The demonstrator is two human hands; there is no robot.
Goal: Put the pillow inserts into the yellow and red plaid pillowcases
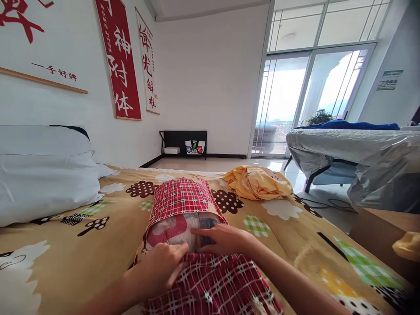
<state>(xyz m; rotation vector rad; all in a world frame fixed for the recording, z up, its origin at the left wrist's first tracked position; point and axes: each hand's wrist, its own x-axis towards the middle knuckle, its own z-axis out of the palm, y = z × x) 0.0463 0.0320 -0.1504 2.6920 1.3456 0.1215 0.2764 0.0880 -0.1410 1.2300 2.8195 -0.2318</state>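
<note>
Looking down from the head camera, I see a bed with a tan sheet [98, 253] that has little trees and clouds printed on it. A red plaid pillowcase [183, 197] lies in the middle of the bed, and a pillow [173, 229] is partly inside it. The pillow and its case lie long-ways, pointing straight away from the person toward the far edge of the bed. The open end of the case is the near end, right by the hands. The left hand [162, 264] is curled, and its fingers pinch the near plaid cloth just below the pillow. The right hand [223, 238] lies flat with its fingers spread, pressing on the bare end of the pillow where a small gray patch [208, 223] shows. Both hands touch the pillow, side by side, and the right hand reaches a bit farther in. More of the plaid cloth is bunched up under the wrists. A yellow cloth [257, 181] sits in a heap near the far right side of the bed. White pillows [42, 175] are stacked on the left by the wall. A table with a shiny gray cover [361, 153] stands well apart on the right.
</note>
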